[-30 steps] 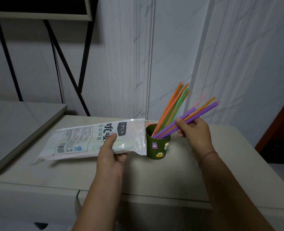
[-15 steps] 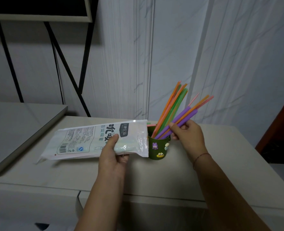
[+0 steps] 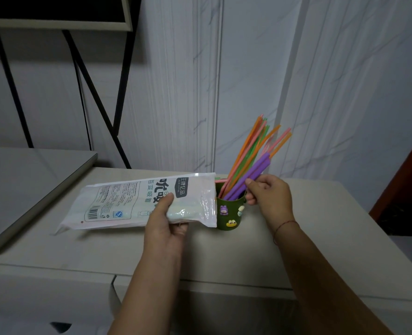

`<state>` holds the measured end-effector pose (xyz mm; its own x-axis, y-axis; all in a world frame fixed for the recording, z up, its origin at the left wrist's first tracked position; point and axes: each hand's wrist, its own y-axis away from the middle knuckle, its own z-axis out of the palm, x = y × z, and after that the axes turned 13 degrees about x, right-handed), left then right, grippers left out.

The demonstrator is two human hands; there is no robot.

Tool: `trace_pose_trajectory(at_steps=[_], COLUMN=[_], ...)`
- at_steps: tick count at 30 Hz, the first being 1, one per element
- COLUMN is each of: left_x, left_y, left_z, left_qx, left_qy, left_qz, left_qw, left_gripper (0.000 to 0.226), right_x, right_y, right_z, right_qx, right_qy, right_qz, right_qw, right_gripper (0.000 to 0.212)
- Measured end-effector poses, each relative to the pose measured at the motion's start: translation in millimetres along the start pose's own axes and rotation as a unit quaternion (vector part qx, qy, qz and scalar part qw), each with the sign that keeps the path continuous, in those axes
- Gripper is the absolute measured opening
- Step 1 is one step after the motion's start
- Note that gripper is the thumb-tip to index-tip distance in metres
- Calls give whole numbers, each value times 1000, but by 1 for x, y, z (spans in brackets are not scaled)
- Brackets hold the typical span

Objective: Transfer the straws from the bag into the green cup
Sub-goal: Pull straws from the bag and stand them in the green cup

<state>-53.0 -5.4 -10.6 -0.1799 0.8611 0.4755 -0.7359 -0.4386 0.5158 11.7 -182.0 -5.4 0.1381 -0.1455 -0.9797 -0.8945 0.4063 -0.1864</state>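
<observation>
A dark green cup (image 3: 229, 215) with small cartoon stickers stands on the beige table (image 3: 224, 257). Several orange, green, pink and purple straws (image 3: 248, 155) lean up and to the right out of it. My right hand (image 3: 270, 198) is just right of the cup's rim, its fingers pinched on a few purple, orange and pink straws whose lower ends are inside the cup. My left hand (image 3: 166, 228) grips the white plastic straw bag (image 3: 137, 204), which lies on its side with its open end against the cup's left side.
A lower grey tabletop (image 3: 19, 189) adjoins on the left. Black metal legs (image 3: 89, 88) and a dark framed panel stand against the white wall behind. The table's front edge and a drawer gap run just below my forearms.
My right hand has lowered the bundle of purple, orange and pink straws down and leftwards into the cup. The left hand and the bag have stayed in place.
</observation>
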Motion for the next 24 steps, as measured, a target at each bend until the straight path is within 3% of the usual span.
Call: trace_pose_trajectory(at_steps=[6, 12, 17, 21, 24], left_x=[1, -1, -2, -3, -5], left_y=[2, 9, 18, 24, 22], left_z=[0, 3, 4, 4, 4], left_qx=[-8, -68, -118, -145, -137], left_qy=[-23, -92, -115, -156, -143], left_qz=[10, 66, 140, 196, 182], left_qw=[1000, 991, 976, 957, 963], left_gripper=[28, 28, 42, 41, 47], right_x=[-7, -21, -26, -26, -26], right_y=[10, 32, 35, 40, 42], right_z=[-9, -9, -6, -3, 1], right_qx=[-58, -149, -145, -141, -131], right_qy=[-20, -99, -136, -166, -180], right_qz=[101, 237, 276, 286, 290], right_qw=[993, 955, 940, 933, 931], right_gripper=[17, 33, 46, 40, 31])
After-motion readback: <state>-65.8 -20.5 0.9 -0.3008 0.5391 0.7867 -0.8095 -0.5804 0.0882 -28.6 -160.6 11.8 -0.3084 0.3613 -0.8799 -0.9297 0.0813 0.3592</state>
